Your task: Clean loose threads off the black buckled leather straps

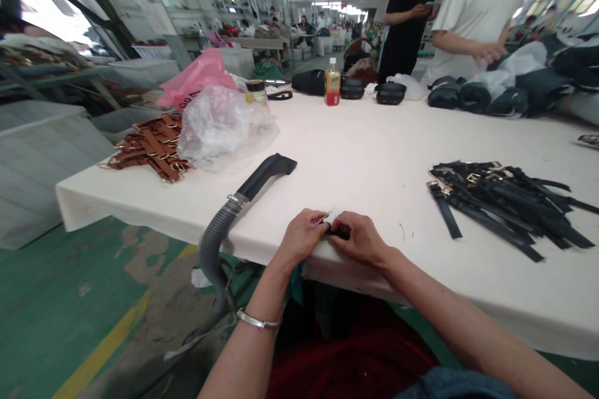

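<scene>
At the near edge of the table, my left hand and my right hand meet over a small black strap piece. Both hands have their fingers closed on it. A thin pointed tool sticks out from the fingers of my left hand; most of it is hidden. The right fingers cover much of the black piece. To the right lies a pile of black straps with gold buckles. A black nozzle on a grey ribbed hose rests left of my hands.
Brown straps and a clear plastic bag lie at the left of the white table. A bottle and black cases stand at the back. Two people are across the table, near dark wrapped bundles.
</scene>
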Demonstrator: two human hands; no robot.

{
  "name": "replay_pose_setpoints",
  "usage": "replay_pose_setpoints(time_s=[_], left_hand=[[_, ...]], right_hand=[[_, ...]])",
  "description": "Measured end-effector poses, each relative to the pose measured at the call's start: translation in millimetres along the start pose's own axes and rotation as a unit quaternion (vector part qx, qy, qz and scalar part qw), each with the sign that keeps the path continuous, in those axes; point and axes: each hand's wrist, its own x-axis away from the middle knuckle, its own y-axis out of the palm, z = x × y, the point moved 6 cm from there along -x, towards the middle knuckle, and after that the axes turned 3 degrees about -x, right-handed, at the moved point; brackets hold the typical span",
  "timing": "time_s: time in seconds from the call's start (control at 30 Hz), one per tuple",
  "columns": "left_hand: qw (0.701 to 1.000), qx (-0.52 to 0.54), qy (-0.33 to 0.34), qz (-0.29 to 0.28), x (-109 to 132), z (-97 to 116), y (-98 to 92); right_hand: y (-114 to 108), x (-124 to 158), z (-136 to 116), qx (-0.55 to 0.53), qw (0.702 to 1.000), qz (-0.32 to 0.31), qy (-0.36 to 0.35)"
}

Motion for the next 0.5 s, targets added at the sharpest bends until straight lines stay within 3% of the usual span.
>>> replay_pose_setpoints(time_s=[0.13, 0.5], left_hand=[[0.998, -0.053, -0.014, -0.035, -0.4, 1.7, 6.0], [0.990, -0.129, -0.039, -0.029, 3.1, 5.9, 8.4]], right_hand=[[-5.1, 3.8, 0.0, 0.001, 1.000, -0.008, -0.008], [-18.2, 12.6, 5.4, 0.030, 0.999, -0.023, 0.028]])
